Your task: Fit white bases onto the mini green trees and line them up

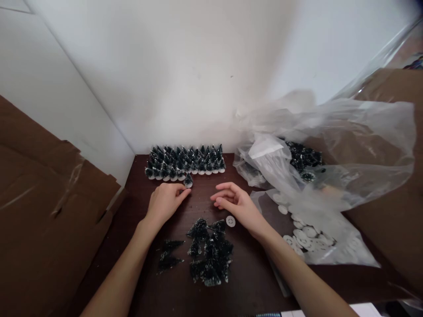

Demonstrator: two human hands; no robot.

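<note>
My left hand (167, 200) pinches the white base of a miniature snowy pine tree (188, 179) between thumb and fingers. The tree stands upright at the front of several rows of like trees (185, 160) on white bases. To the right, my right hand (236, 202) hovers over the table with fingers loosely curled apart and nothing visible in them. Just below it lies a single white round base (230, 221). Nearer to me is a pile of loose trees without bases (211, 251), with a few more trees (170, 255) lying to its left.
On the right, a clear plastic bag (330, 176) holds more dark trees (302, 158). Many white discs (307, 235) lie on and under plastic sheeting in front of it. Cardboard (49, 189) stands at the left, and a white wall (185, 79) closes the back of the dark table (251, 281).
</note>
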